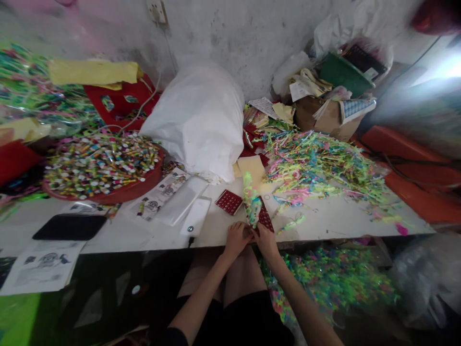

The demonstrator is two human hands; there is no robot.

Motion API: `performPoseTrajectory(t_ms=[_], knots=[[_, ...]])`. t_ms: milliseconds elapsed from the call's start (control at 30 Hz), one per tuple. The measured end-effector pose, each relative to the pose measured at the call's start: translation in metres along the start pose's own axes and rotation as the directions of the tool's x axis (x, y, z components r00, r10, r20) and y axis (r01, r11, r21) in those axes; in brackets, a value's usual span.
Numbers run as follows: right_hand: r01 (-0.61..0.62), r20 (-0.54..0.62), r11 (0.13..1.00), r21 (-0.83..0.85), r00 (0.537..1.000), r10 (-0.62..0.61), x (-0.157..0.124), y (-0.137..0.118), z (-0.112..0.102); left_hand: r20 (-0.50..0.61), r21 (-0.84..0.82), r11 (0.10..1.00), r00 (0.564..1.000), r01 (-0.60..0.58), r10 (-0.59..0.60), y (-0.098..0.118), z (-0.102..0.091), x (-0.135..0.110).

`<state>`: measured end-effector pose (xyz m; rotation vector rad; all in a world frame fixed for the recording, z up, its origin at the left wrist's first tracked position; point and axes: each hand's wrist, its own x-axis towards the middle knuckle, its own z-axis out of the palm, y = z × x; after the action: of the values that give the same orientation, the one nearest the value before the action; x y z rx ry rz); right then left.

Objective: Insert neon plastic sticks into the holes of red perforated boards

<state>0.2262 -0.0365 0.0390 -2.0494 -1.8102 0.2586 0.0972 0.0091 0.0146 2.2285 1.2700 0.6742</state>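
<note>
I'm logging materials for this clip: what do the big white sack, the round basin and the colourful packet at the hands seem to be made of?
White sack: probably thin plastic, softly sheened, bulging and creased.
Round basin: likely moulded plastic, with a smooth, reddish wall.
Colourful packet: perhaps clear plastic film, since coloured contents seem to show through; blur leaves this open.
</note>
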Motion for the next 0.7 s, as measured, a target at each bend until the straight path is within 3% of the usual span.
performPoseTrajectory(t_ms=[167,300,400,467,533,600,700], knots=[[0.004,-0.057,0.996,-0.084,0.998,-0.009,0.001,-0.006,0.001,-0.014,0.027,1.0,1.0,0.007,-0.006,0.003,0.001,0.001],[0.059,-0.097,0.997,-0.055,0.993,-0.064,-0.004,0.0,-0.01,-0.031,0.027,1.0,1.0,0.003,-0.002,0.002,0.002,0.001],[-0.173,-0.205,0.983,-0.054,0.966,0.159,-0.014,0.017,-0.021,-0.053,0.01,1.0,0.999,-0.001,0.001,0.001,0.004,-0.001],[-0.419,-0.267,0.905,-0.081,0.884,0.385,-0.021,0.032,-0.028,-0.064,-0.004,1.0,0.998,-0.003,0.003,0.0,0.005,-0.002],[-0.564,-0.282,0.82,-0.094,0.805,0.522,-0.024,0.045,-0.033,-0.068,-0.019,1.0,0.998,-0.009,0.008,0.0,0.005,-0.003],[-0.607,-0.262,0.792,-0.066,0.776,0.573,-0.022,0.056,-0.035,-0.07,-0.034,0.999,0.997,-0.016,0.014,0.0,0.005,-0.003],[-0.603,-0.219,0.795,0.066,0.769,0.601,-0.017,0.07,-0.038,-0.074,-0.045,0.999,0.997,-0.022,0.018,0.0,0.004,-0.003]])
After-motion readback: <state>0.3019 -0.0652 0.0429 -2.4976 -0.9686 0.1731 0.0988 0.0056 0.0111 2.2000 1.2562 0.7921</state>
